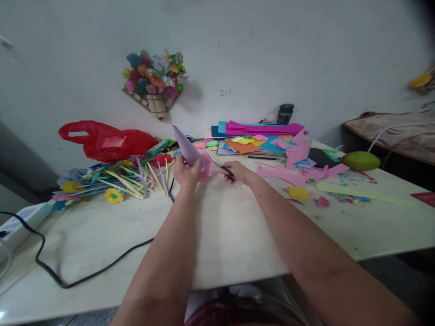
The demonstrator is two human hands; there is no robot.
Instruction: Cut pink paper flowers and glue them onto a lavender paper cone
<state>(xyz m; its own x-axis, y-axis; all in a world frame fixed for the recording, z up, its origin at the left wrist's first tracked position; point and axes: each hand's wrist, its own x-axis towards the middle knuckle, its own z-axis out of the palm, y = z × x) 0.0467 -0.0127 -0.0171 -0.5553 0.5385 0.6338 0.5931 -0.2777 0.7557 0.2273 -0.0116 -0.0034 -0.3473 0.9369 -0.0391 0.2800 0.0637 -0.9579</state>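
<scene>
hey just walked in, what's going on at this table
A person is at a table with craft pieces on it. Their left hand holds a lilac sheet upright, and a pink piece shows beside it. Their right hand holds scissors, blades toward the sheet; whether they are cutting is too small to tell. Pale strips and a yellow flower lie to the left, pink scraps to the right.

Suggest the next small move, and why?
I'd likely ease the scissors toward the lilac paper: the left hand holds it upright, and the right hand has the scissors with their blades pointing that way. Whether the blades touch it is too blurred to tell.
</scene>
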